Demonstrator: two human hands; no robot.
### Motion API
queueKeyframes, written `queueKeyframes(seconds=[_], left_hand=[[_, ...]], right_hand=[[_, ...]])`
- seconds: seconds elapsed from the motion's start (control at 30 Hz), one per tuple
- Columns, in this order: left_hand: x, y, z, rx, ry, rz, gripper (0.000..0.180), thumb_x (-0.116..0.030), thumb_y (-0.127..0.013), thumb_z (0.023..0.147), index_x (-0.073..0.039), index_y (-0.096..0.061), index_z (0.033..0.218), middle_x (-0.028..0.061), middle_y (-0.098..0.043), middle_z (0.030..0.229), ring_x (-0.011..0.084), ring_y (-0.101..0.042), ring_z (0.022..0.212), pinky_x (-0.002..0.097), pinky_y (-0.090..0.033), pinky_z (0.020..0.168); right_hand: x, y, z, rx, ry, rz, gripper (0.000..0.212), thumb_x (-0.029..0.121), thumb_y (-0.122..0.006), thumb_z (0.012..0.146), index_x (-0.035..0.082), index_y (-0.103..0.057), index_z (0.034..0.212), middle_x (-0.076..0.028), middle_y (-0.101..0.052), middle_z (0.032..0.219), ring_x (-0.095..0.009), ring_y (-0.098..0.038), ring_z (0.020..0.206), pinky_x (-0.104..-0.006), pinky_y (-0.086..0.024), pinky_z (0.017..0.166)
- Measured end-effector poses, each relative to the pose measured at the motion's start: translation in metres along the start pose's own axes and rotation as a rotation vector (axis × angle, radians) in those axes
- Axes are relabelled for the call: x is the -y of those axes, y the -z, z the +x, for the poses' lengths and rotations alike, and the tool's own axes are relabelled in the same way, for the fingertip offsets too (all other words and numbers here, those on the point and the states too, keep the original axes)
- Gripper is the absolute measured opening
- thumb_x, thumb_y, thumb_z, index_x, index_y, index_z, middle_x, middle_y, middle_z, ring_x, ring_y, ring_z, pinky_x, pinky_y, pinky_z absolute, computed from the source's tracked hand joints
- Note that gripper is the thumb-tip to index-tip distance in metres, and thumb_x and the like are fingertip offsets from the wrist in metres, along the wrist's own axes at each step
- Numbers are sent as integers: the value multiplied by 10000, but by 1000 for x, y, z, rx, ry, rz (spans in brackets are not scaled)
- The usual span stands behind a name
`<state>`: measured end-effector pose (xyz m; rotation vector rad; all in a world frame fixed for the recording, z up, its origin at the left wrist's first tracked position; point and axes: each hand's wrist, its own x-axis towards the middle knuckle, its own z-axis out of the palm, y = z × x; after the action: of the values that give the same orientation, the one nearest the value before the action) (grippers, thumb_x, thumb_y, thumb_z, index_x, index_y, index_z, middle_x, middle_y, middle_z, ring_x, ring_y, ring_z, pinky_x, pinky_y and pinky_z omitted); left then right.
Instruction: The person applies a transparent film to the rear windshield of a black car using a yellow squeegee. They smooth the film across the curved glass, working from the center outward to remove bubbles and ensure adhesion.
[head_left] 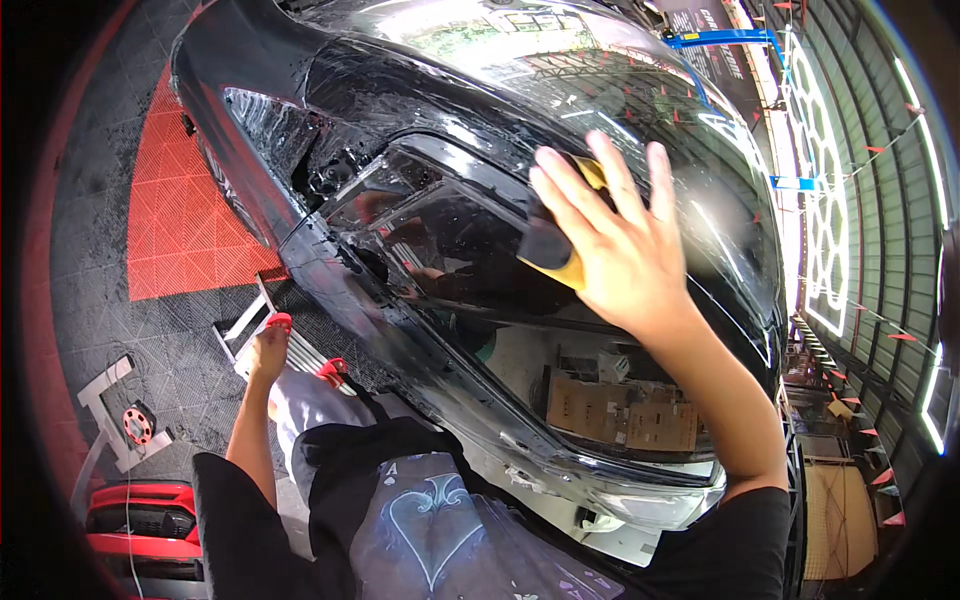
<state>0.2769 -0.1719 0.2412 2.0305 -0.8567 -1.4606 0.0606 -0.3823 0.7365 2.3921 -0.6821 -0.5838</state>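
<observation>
A car detailing or body workshop. A glossy black car body (480,150) fills the centre of the frame, its wet-looking panels reflecting the roof. At the left, the floor is laid in interlocking grid tiles (190,210) — grey with a red section. At the right edge, a corrugated metal wall carries hexagonal strip lights (825,190) and a blue lift arm (725,38); a red tool cart (140,525) stands at lower left.

Right hand (610,235) on yellow squeegee (560,255)
</observation>
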Motion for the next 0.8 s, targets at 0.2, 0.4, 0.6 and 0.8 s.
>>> queueKeyframes(seconds=[0.2,0.4,0.6,0.8], left_hand=[[79,2,0,-130,-73,-19,360,-319,-503,938,-38,-728,946,225,-715,884,419,-706,844,488,-542,742],[114,14,-8,-122,-37,-23,306,-255,-525,942,-47,-746,985,153,-736,813,236,-725,712,370,-557,668],[124,19,-9,-166,34,12,334,-311,-529,940,-36,-715,969,245,-701,848,418,-713,799,483,-542,718],[139,50,-37,-183,122,-295,331,-314,-549,972,-29,-710,1021,159,-726,822,227,-716,724,385,-549,687]], right_hand=[[2,4,-19,-15,-64,18,576,389,-663,861,128,-615,1372,9,-494,1519,-299,-397,1437,-687,-227,1150],[2,0,5,27,-17,53,631,375,-702,827,150,-591,1406,28,-455,1557,-302,-345,1471,-711,-186,1156],[37,-14,73,16,21,-23,700,257,-724,782,139,-538,1446,2,-432,1569,-307,-333,1472,-706,-193,1159],[21,-15,41,43,-1,34,791,245,-786,727,153,-522,1467,31,-384,1608,-319,-295,1501,-733,-133,1159]])
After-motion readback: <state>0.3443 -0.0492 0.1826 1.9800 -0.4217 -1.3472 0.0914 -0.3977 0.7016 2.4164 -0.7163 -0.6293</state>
